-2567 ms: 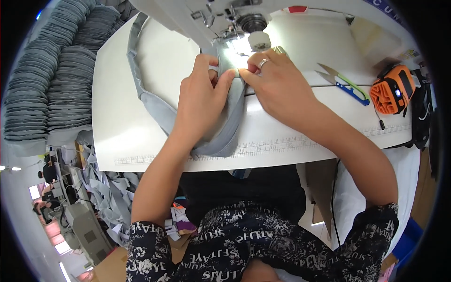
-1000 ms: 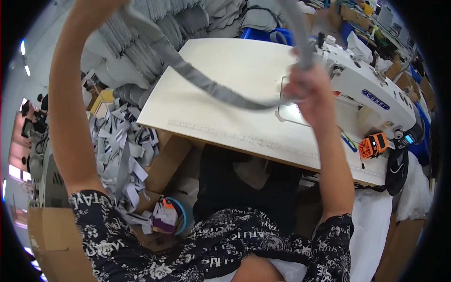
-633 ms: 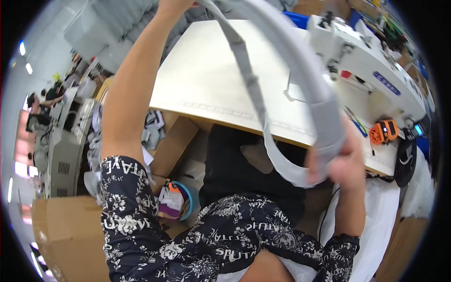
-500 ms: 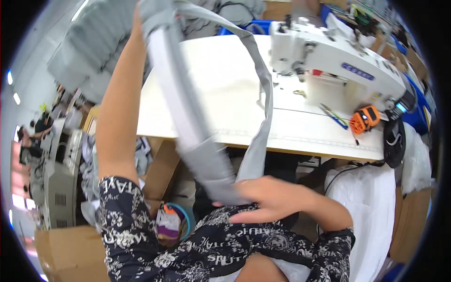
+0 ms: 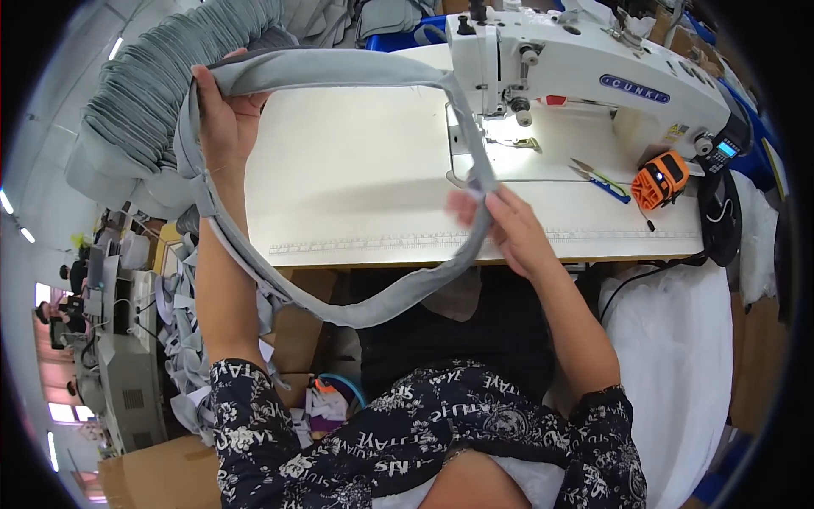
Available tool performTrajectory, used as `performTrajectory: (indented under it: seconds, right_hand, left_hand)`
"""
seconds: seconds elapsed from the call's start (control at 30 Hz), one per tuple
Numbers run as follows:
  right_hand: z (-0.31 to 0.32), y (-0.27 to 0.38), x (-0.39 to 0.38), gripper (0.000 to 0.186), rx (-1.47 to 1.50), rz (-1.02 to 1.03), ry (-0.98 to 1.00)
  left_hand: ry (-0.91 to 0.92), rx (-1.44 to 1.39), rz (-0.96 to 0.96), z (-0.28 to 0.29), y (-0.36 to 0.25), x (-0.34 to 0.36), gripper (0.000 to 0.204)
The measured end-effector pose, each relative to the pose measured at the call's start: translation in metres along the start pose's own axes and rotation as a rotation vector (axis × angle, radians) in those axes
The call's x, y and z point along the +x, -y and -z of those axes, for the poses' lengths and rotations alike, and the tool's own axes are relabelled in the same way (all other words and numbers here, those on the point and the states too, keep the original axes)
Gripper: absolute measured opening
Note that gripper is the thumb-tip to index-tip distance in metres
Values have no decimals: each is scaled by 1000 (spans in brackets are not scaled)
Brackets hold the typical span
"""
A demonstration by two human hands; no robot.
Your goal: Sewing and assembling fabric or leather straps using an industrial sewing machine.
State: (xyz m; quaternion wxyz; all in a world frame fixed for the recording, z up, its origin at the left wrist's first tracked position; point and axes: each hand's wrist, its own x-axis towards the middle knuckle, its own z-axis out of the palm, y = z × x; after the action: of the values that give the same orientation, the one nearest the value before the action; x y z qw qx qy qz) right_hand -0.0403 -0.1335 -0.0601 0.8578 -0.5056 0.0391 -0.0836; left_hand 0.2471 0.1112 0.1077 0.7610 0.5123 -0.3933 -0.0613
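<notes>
Head view showed a grey fabric loop (image 5: 339,69) spread wide; holding it well seemed to call for light, even tension, no twist, and no snag against the sewing machine (image 5: 577,64). Well left of the sewing machine, the left hand (image 5: 231,123) gripped the loop's upper corner; nearer the sewing machine, the right hand (image 5: 513,227) touched the loop's opposite side, too blurred to tell whether it closed. Between them, the loop hung above the tabletop (image 5: 339,170).

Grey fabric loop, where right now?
Head view, left of centre: grey fabric loop held above the front edge of the white table, mostly left of the sewing machine, left hand at its upper left, right hand at its right.
</notes>
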Motion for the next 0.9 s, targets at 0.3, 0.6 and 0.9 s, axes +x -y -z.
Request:
performTrajectory:
  seconds: [0.3,0.6,0.9]
  right_hand:
    - [16,69,-32,30,-329,-268,288]
    - [64,128,-37,26,-1727,567,-600]
    - [57,171,-40,26,-1081,478,-408]
  left_hand:
    - [200,-123,39,84,-24,-2,72]
    - [307,241,-232,80,-36,-100,71]
    - [335,477,-305,29,-55,-128,69]
